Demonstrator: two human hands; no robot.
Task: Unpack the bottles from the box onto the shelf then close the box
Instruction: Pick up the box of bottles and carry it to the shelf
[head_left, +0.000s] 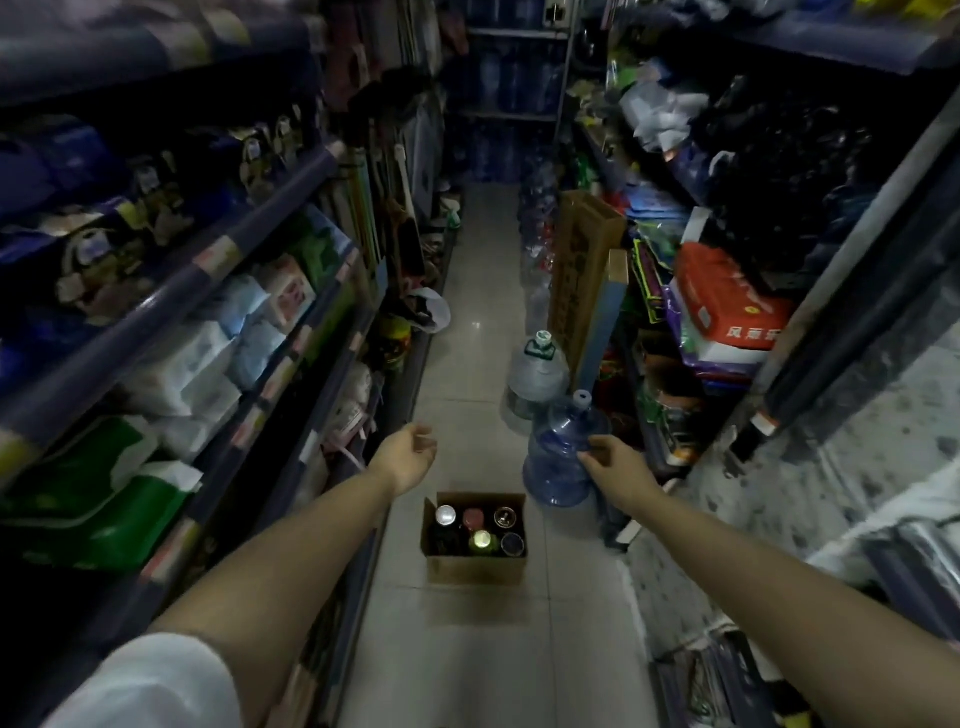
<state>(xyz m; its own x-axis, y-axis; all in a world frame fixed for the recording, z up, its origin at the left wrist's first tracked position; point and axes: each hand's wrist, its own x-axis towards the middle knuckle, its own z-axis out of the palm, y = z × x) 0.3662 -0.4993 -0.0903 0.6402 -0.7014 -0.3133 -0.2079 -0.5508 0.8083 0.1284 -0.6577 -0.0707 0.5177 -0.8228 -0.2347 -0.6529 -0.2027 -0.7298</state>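
Five bottles (475, 532) stand upright in the open cardboard box (475, 569), which sits on the tiled floor (467, 649) in the middle of a narrow shop aisle, its flaps raised; only the caps show from above, one silver, one red, one greenish and two dark. Both hands are held out above and beyond the box, touching neither it nor the bottles. The left hand (408, 452) hovers with palm turned inward and fingers loosely curled, holding nothing, close to the edge of the shelf (291, 405) on that side, which carries packs of tissue and bagged goods. The right hand (610, 457) is also relaxed, its fingers slack; it lies in front of a large blue water jug (561, 457) standing on the floor, and whether the fingertips touch the jug cannot be told. Behind that jug stands a clear water jug (535, 379) with a green cap, beside a tall brown carton (582, 270) leaning on the right-hand shelving.
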